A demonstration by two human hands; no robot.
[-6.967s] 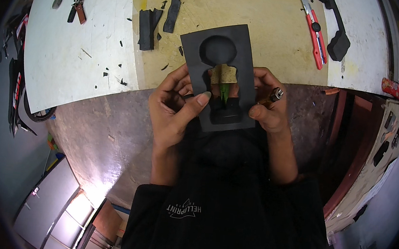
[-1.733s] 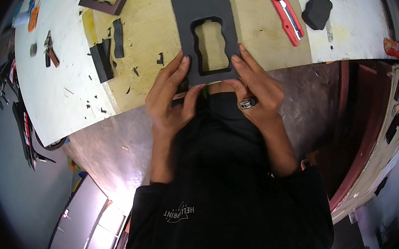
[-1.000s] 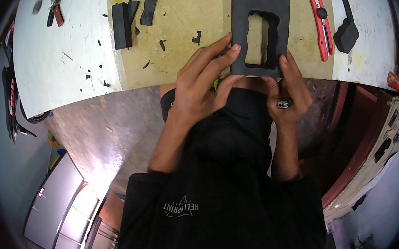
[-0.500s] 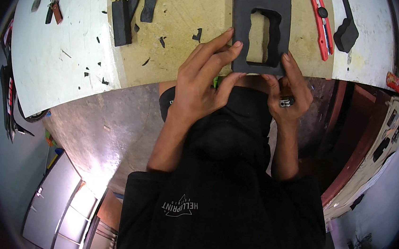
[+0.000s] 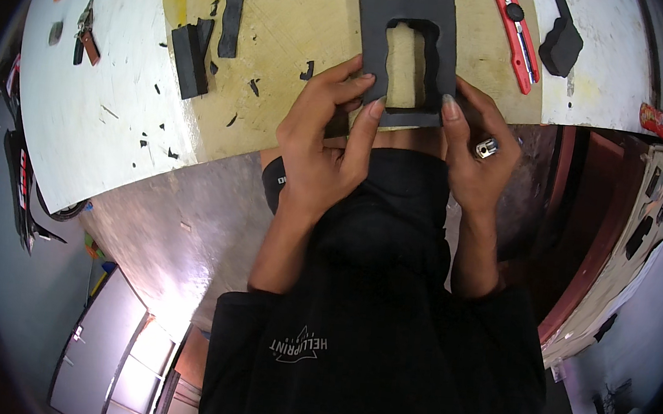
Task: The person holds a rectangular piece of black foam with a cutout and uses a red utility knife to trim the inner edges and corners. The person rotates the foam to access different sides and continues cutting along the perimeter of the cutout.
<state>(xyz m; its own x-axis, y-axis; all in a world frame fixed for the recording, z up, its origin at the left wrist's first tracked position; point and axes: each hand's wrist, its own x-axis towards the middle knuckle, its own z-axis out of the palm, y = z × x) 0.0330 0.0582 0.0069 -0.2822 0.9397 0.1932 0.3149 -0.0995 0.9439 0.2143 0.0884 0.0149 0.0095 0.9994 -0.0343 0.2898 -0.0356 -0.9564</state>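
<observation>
A black foam block (image 5: 374, 29) with a wavy-edged rectangular cutout lies at the table's near edge, its top end cut off by the frame. My left hand (image 5: 327, 120) grips its lower left side, thumb on the near corner and fingers along the side. Opposite it, my right hand (image 5: 475, 137) holds the lower right side, thumb on top near the corner. A shiny metal piece (image 5: 486, 148) shows at the right hand, perhaps a ring. Through the cutout the tan tabletop is visible.
A red utility knife (image 5: 517, 46) lies right of the block, beside a black foam offcut (image 5: 560, 49). To the left are black foam strips (image 5: 190, 61), scattered scraps (image 5: 254, 87) and a brown-handled folding tool (image 5: 87, 40). The white-edged table (image 5: 62, 128) curves across the top.
The block has shifted slightly left in view, and its near end looks tilted differently. Both thumbs have moved from beneath the near edge onto the block's top face.
</observation>
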